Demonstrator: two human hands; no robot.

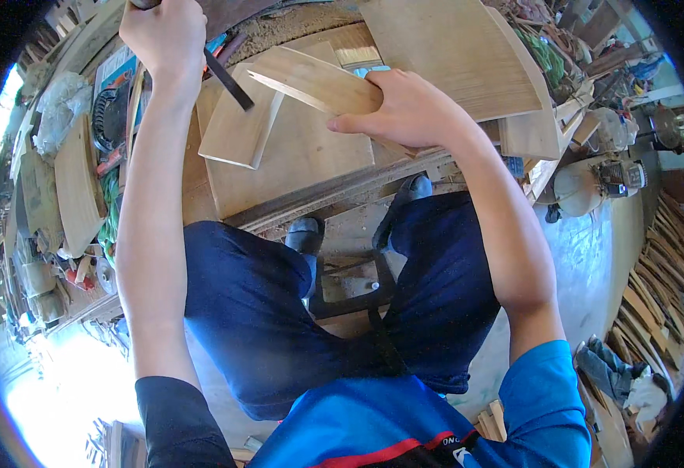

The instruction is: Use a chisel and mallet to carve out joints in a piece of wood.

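At the upper left, my left hand [166,35] is closed around a chisel [229,80]. Its dark flat blade slants down to the right, and most of the handle is hidden in the fist. My right hand [404,109] grips the right end of a pale wooden piece [311,82], thumb on the near side and fingers over the far side. The piece's left end has a narrow slit or notch. Partly below it, a second wooden piece [237,132] lies tilted on a flat board [318,160]. The blade tip hangs over this second piece; whether they touch, I cannot tell.
Wide curved boards [459,54] lie at the far right of the bench. A brush [357,56] rests beyond the held piece. Plastic bags [63,113] and tools crowd the left side. Wood strips [658,288] are stacked on the floor at right. My feet are under the bench edge.
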